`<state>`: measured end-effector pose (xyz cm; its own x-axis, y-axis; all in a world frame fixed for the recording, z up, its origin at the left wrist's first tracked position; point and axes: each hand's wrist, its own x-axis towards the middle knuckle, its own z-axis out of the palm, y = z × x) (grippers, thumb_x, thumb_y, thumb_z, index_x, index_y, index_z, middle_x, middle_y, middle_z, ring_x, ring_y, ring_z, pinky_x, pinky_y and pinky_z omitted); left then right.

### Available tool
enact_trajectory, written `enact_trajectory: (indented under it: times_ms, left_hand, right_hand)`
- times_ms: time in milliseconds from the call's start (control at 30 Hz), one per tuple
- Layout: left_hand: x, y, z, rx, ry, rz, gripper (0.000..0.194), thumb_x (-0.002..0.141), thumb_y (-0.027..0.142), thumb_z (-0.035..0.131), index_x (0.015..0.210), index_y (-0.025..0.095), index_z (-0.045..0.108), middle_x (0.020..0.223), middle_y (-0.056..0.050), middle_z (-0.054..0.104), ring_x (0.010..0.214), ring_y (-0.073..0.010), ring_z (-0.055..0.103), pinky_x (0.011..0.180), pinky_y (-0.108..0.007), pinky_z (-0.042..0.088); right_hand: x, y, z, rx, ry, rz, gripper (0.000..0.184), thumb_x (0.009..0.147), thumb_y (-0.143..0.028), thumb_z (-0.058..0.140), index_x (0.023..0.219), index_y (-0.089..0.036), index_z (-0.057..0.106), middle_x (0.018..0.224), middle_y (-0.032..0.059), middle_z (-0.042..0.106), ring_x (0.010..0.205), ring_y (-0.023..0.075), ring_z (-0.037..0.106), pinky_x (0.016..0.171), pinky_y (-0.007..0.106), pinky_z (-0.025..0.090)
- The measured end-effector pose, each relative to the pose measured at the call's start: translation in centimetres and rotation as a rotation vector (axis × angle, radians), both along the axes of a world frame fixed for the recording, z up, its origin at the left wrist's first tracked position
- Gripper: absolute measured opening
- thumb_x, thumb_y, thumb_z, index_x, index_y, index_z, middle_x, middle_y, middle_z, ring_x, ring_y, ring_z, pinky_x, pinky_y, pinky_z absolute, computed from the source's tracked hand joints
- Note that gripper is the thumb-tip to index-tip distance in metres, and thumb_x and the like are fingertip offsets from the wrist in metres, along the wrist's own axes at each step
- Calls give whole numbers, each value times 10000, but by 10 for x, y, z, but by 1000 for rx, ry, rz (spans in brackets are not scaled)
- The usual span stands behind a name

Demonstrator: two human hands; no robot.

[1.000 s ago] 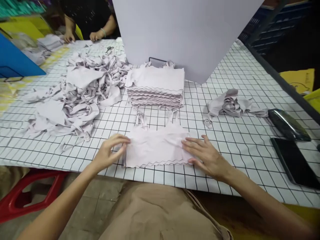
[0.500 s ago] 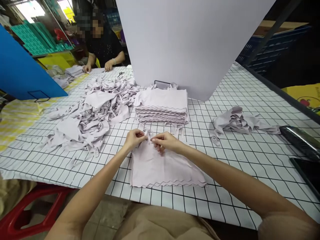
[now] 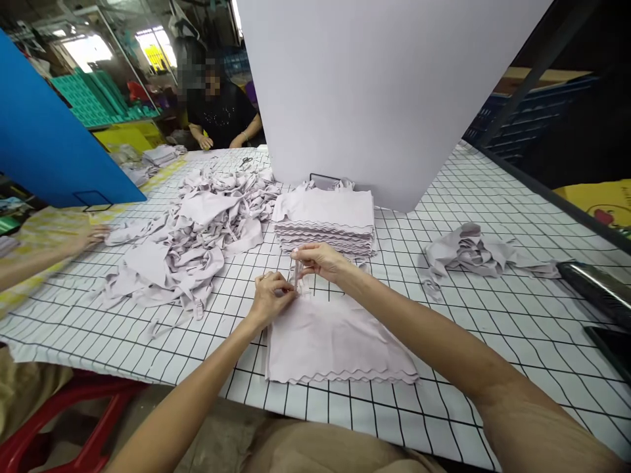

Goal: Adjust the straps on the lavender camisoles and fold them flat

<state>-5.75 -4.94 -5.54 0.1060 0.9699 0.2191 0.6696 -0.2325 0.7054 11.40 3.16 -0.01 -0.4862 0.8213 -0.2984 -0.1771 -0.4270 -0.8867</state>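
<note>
A pale lilac garment with a scalloped hem lies flat on the gridded table in front of me. My left hand pinches the garment's top edge at the base of a thin strap. My right hand pinches the upper end of that strap and holds it taut. Just beyond my hands stands a neat stack of folded garments of the same colour.
A loose heap of lilac garments lies left; a smaller crumpled bundle lies right. A white board stands behind the stack. Dark objects sit at the right edge. Another person's hand reaches in at left; a person works at the far end.
My hands left the garment's sides, went to its top edge and took the strap; the right hand has now drawn it away from the left. The view tilted up.
</note>
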Motion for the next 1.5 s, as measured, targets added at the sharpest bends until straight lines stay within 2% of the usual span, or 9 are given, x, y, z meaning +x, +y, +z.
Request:
enact_trajectory:
  times_ms: [167,300,433,600,800,933,1233,1333,1500]
  left_hand:
    - [3,-1,-6,0,-13,9,93,755,225,759,669,227,722,773,-20,683,849,-229,619,961,-489,399]
    - [4,-5,10,-4,-239,45,188,843,325,682,982,229,763,1017,-68,729,948,-230,655,937,-427,485]
    - [13,-20,41,-270,-762,44,413,849,526,690,1019,158,769,954,-109,762,888,-221,698,858,-370,553]
    - [30,-36,59,-430,-928,122,442,689,536,848,857,136,763,827,-96,765,724,-182,696,741,-335,584]
    - [37,-41,54,-489,-1022,131,431,673,527,852,792,122,761,774,-89,755,655,-168,694,679,-321,599]
    - [36,-45,49,-508,-1073,156,349,662,425,870,810,130,756,767,-71,755,655,-166,700,688,-320,605]
    - [43,-51,44,-538,-1088,140,411,680,501,847,817,128,740,778,-72,745,656,-164,693,676,-317,603]
    - [43,-52,40,-485,-1019,160,375,661,472,854,763,137,720,704,-43,711,614,-146,660,658,-308,587]
    - [35,-56,39,-316,-714,76,250,744,383,783,752,146,705,703,-35,684,619,-140,621,609,-274,518]
  right_hand:
    - [11,10,20,221,7,-85,348,559,-365,928,723,-137,722,810,34,663,695,126,581,612,295,594]
    - [19,0,14,902,-295,-140,212,830,-375,755,845,-166,788,776,28,622,717,138,560,660,286,488]
    - [22,-21,1,1557,-656,-125,228,969,-171,536,1005,-160,761,787,60,594,795,186,532,736,321,451]
    - [22,-41,-5,1884,-947,-92,288,1011,-158,420,1051,-116,702,812,98,596,831,234,488,837,427,450]
    - [24,-51,-12,1954,-970,-23,327,1032,-153,352,1107,-121,669,894,104,614,873,230,513,968,526,442]
    - [28,-54,-17,1987,-1015,-97,295,1022,-147,388,1082,-115,676,850,93,601,852,223,507,969,531,450]
    - [30,-62,-22,1846,-955,-10,277,1006,-137,410,1092,-127,674,976,123,654,932,242,559,1045,644,390]
    - [33,-65,-19,1706,-797,96,254,985,-128,449,1091,-131,681,1051,135,677,1011,257,586,1010,622,422]
    - [43,-69,-12,1220,-452,293,192,941,-225,610,1093,-209,725,880,44,681,823,167,602,741,332,517]
